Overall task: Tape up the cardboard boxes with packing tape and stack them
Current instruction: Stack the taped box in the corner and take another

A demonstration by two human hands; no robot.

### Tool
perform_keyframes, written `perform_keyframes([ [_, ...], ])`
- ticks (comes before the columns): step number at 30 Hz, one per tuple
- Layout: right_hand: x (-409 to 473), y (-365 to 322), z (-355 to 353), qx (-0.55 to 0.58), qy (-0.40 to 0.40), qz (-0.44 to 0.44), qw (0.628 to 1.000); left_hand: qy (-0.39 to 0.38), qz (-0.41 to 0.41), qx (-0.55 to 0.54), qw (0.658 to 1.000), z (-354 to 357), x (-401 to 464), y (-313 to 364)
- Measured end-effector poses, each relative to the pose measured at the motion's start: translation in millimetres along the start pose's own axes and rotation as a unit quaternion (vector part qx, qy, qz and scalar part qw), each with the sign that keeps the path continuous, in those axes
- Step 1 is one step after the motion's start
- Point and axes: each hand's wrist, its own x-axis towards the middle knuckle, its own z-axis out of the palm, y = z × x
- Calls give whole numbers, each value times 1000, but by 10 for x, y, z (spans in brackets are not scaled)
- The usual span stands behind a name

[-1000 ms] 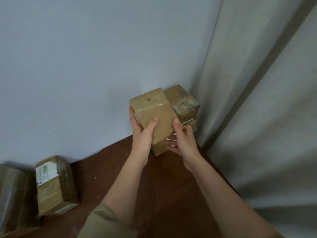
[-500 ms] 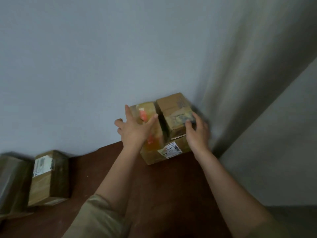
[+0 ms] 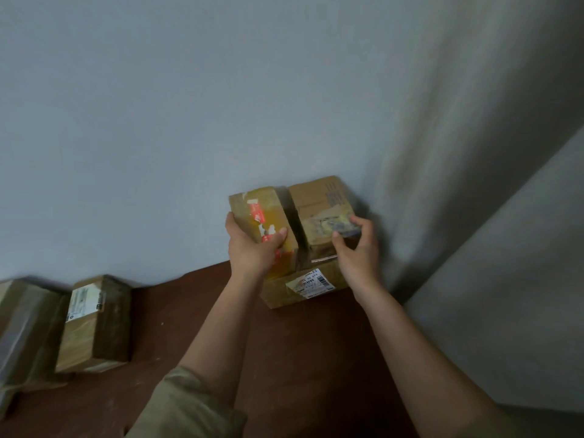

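Up top, both hands grip boxes: left hand [image 3: 252, 251] red-labelled box [image 3: 264, 221], right hand [image 3: 357, 248] neighbouring box [image 3: 319, 210].

You have five brown cardboard boxes in view. Three form the stack at the wall: one wide base box with a white label [image 3: 300, 287] and two smaller taped boxes on top, left [image 3: 262, 213] and right [image 3: 319, 203]. Two more lie well apart at the left: one labelled [image 3: 94, 324], one partly cut off [image 3: 22, 327]. Two bare hands are present.
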Motion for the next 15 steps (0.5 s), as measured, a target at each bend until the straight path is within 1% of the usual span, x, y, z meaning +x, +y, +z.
perform_keyframes([
  [2,7,2,7,1,-4,1,1000,3,-8,-5,1000,13,84,6],
  [7,6,-10,39,-7,-22,0,1000,-8,-41,24,999,70,139,15],
  [9,3,-8,48,-10,-20,-4,1000,-30,-40,4,999,56,130,21],
  [12,1,1,56,-22,-17,-17,999,-59,-56,-65,995,-17,101,20],
  [15,-6,-22,93,-41,-1,-21,999,-68,-63,-54,994,-63,92,-44],
])
